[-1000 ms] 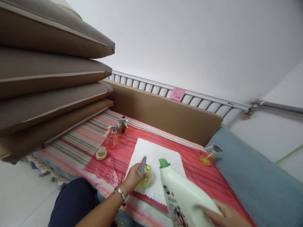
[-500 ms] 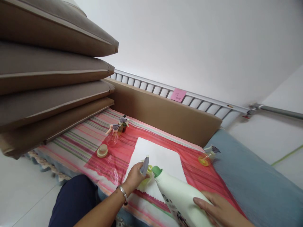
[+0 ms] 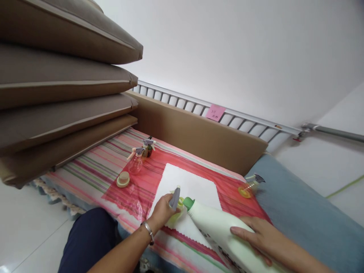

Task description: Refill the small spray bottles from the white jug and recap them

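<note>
My left hand [image 3: 162, 211] is closed around a grey trigger spray head [image 3: 175, 198]. Right beside it is a small clear yellow bottle [image 3: 175, 217] with an open neck; the fingers partly cover this bottle, and I cannot tell how firmly they grip it. My right hand [image 3: 256, 236] grasps a large pale green bottle [image 3: 224, 227], tilted with its green spout [image 3: 188, 203] at the small bottle's mouth. Whether liquid flows is not visible. Both bottles are over a white scalloped sheet [image 3: 189, 182].
A pink spray bottle [image 3: 135, 163] stands left, with darker ones [image 3: 148, 149] behind it. A pale round cap [image 3: 123, 179] lies nearby. Another yellow spray bottle [image 3: 247, 189] is at right. Stacked brown cushions [image 3: 68, 110] rise at left; a brown board [image 3: 196, 132] leans before a radiator [image 3: 176, 101].
The large pale green bottle lies flatter now, its rear end shifted right and up with my right hand. Its spout stays by the small bottle's neck. My left hand has hardly moved.
</note>
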`<state>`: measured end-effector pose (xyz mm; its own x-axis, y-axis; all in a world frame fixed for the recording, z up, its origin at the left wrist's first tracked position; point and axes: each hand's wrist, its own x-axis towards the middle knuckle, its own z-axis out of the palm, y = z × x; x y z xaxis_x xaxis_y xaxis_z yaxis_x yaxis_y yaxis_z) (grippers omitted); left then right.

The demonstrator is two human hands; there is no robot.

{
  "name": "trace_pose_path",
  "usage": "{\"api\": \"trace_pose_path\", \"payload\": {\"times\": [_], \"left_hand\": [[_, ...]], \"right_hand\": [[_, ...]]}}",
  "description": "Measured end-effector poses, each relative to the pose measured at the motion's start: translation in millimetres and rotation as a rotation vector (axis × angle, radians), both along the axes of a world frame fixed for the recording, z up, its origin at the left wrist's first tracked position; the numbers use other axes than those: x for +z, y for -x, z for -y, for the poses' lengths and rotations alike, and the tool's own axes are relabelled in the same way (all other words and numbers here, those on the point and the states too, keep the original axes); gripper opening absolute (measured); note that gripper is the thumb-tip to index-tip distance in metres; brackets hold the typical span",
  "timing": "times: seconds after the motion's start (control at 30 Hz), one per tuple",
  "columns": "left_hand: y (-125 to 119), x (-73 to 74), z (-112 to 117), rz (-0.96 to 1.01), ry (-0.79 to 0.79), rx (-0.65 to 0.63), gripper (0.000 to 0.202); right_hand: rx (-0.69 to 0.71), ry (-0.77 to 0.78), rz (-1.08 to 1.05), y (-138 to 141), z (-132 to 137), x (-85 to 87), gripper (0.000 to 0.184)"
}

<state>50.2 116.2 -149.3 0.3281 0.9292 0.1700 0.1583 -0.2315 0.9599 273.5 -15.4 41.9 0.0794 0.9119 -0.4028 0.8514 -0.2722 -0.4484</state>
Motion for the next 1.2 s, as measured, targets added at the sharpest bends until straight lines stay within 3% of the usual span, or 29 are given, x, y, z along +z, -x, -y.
{"api": "trace_pose_path", "payload": {"times": [0.43, 1.2], "left_hand": [[0, 1.2, 0, -0.029, -0.017, 0.012, 0.038], [0, 1.4, 1, -0.013, 0.003, 0.015, 0.037]], "right_hand": [[0.034, 0.019, 0.076, 5, -8, 16.3, 0.036], [0.061, 0.041, 0.082, 9, -15, 26.8, 0.032]]}}
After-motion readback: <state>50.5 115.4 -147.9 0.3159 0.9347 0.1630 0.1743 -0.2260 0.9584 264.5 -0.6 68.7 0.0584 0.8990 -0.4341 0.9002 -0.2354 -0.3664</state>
